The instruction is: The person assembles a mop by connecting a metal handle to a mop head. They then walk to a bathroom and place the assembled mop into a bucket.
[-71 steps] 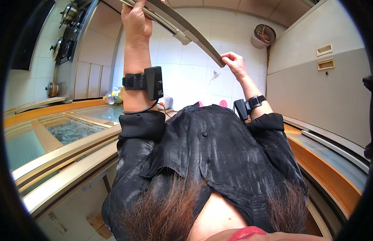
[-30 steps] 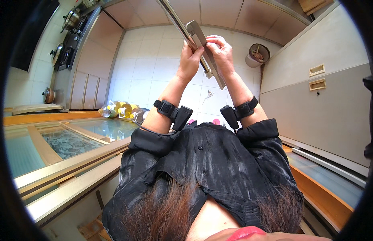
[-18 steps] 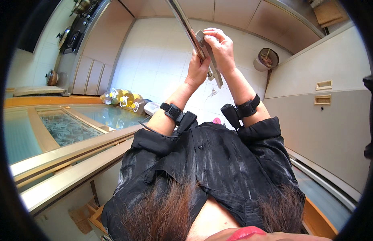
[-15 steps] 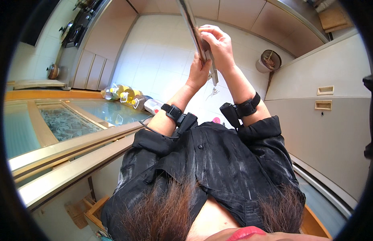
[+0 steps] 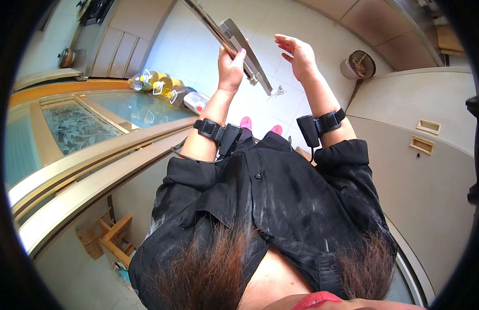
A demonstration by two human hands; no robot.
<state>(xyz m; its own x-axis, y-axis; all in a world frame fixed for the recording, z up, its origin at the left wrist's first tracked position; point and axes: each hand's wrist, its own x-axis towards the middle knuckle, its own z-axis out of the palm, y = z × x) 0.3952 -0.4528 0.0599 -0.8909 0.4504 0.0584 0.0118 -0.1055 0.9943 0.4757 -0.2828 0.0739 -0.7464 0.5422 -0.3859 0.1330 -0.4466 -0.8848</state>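
Observation:
My left hand (image 5: 230,70) is closed around a shiny metal pole (image 5: 207,25), which slants up and leaves the view at the top left. Beside the pole runs a long, flat grey bar (image 5: 257,70), seemingly part of the same tool; its exact kind I cannot make out. My right hand (image 5: 300,56) is raised to the right of the bar, apart from it, with nothing in it and its fingers partly spread. A small white stringy bit (image 5: 278,91) shows by the bar's lower end; whether it touches the bar I cannot tell.
Bottles of yellow oil (image 5: 161,86) and a white jug (image 5: 196,102) stand on the left by a glazed sliding door (image 5: 146,106). A bin (image 5: 359,65) is at the right, near a pale cabinet (image 5: 404,98). Pink slippers (image 5: 246,123) are below my hands on white tiles.
My right hand has let go of the tool and moved right. The pole and bar have tilted further, their top swinging left, with my left hand still holding on. Pink slippers show more fully.

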